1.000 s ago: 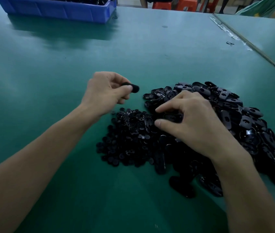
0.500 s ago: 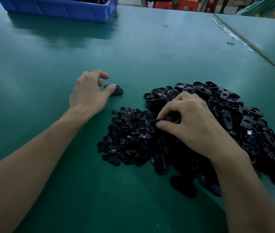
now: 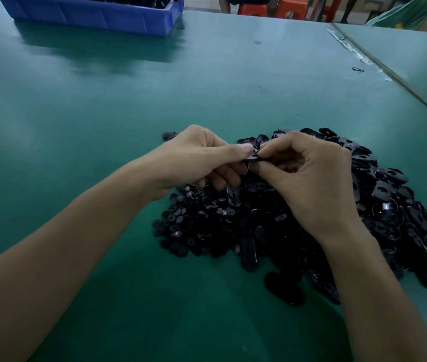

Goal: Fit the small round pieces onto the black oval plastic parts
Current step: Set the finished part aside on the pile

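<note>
Fingertips [image 3: 245, 148] of left hand [image 3: 194, 158] and right hand [image 3: 309, 176] pinch 1 oval part [image 3: 255, 158] (above the heap [image 3: 390, 205]).

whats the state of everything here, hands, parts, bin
left hand, pinches the held oval part
right hand, pinches it from the other side
held oval part, raised above the piles; fitted or not, cannot tell
round pieces, loose heap on table
oval parts pile, loose heap on table
lone oval part, lying on table beyond left hand
blue bin, holds dark parts
</note>
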The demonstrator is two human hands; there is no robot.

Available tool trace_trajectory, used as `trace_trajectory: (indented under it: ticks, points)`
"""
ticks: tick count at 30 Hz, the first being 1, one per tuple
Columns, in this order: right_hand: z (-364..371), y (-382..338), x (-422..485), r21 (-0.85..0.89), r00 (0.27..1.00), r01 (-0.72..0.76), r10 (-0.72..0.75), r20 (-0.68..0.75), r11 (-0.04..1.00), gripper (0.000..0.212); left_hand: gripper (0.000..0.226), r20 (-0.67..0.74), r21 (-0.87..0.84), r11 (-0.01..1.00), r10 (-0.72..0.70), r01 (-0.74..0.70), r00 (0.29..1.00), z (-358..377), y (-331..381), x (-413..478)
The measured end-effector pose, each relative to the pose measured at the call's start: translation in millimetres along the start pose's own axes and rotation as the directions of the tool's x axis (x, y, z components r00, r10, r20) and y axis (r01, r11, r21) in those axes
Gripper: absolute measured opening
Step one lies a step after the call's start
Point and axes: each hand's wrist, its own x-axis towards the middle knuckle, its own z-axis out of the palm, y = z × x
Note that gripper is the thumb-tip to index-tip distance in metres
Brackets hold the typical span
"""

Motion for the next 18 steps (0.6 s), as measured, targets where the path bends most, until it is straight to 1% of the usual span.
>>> trace_trajectory:
  ticks: [2,5,9,11,13,16,18]
  points:
    - [0.5,-0.1,0.1,0.030,1.000,-0.011,0.011,0.000,0.999,0.024,0.029,-0.008,-0.035,0.999,0.010,-0.010,1.000,1.7,-0.2,-0.4]
    - [1.0,-1.1,0.9,0.111,0.997,-0.067,0.064,0.031,0.992,0.031,0.023,-0.029,-0.080,0.997,0.017,-0.019,0.999,2.4,-1.6,-0.5]
    - [-1.7,-0.4,3.2,0.189,0.990,-0.137,0.138,0.008,0.973,0.022,0.016,-0.031,-0.109,0.994,0.015,-0.019,0.999,1.7,-1.4,-1.0]
    - [-1.9,-0.6,4.1,0.214,0.988,-0.154,0.154,0.019,0.965,0.022,0.016,-0.041,-0.115,0.993,0.029,-0.033,0.999,2.4,-2.2,-0.6]
    - [-1.2,-1.1,4.4,0.258,0.985,-0.171,0.165,0.047,0.951,0.024,0.012,-0.071,-0.141,0.988,0.060,-0.070,0.996,3.5,-3.2,-0.1]
    - [-0.8,-2.8,4.5,0.312,0.984,-0.175,0.166,0.057,0.934,0.024,0.004,-0.122,-0.227,0.964,0.113,-0.138,0.986,4.0,-3.7,0.6]
    - [-0.9,-3.2,4.3,0.345,0.984,-0.176,0.169,0.052,0.922,0.023,0.004,-0.139,-0.256,0.953,0.130,-0.163,0.982,3.5,-3.6,0.7]
